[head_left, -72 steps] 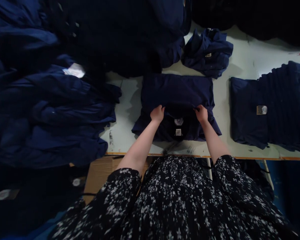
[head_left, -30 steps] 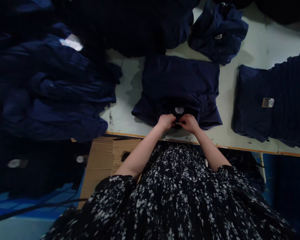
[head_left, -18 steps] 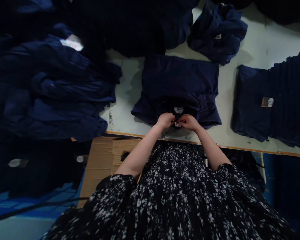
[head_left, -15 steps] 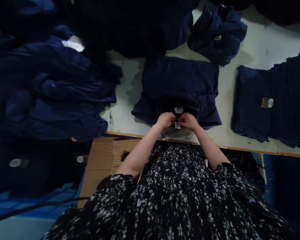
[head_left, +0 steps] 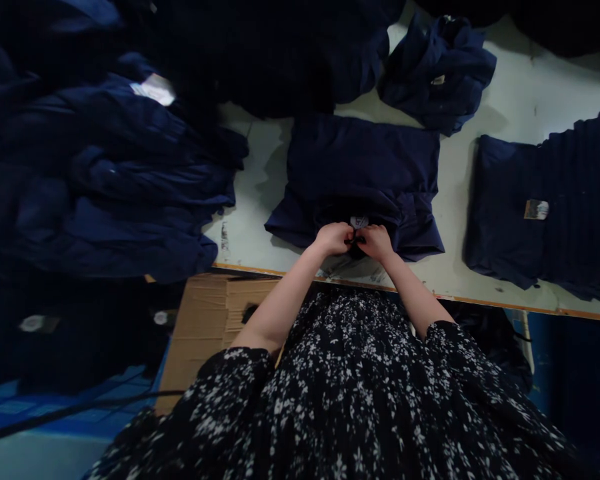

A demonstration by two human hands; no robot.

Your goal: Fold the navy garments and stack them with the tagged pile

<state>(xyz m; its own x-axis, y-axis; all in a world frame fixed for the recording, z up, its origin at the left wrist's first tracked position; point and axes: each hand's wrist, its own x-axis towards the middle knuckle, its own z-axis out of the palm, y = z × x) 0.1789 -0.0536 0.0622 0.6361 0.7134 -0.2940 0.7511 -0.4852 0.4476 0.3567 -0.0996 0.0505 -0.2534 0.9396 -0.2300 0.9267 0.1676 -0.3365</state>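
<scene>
A folded navy garment [head_left: 363, 157] lies in front of me, its gathered opening toward the table's near edge. Inside that opening a whitish label [head_left: 359, 222] shows just above my fingers. My left hand [head_left: 335, 238] is closed in a pinch on the garment's near edge. Close beside it, almost touching, my right hand [head_left: 376, 241] pinches the same dark edge. A small dark fold of cloth sticks out below and between the fingertips. What exactly the fingertips grip is partly hidden.
Heaped navy garments [head_left: 130, 180] cover the left. A crumpled navy garment [head_left: 437, 73] lies at the back. To the right stands a row of folded navy garments [head_left: 510, 213] with a tag [head_left: 536, 209]. The pale table [head_left: 253, 230] has an orange front edge; cardboard [head_left: 200, 327] stands below.
The small white tag that hung below my fingertips is out of sight, and dark cloth shows there instead. My hands have drawn slightly closer together at the garment's edge.
</scene>
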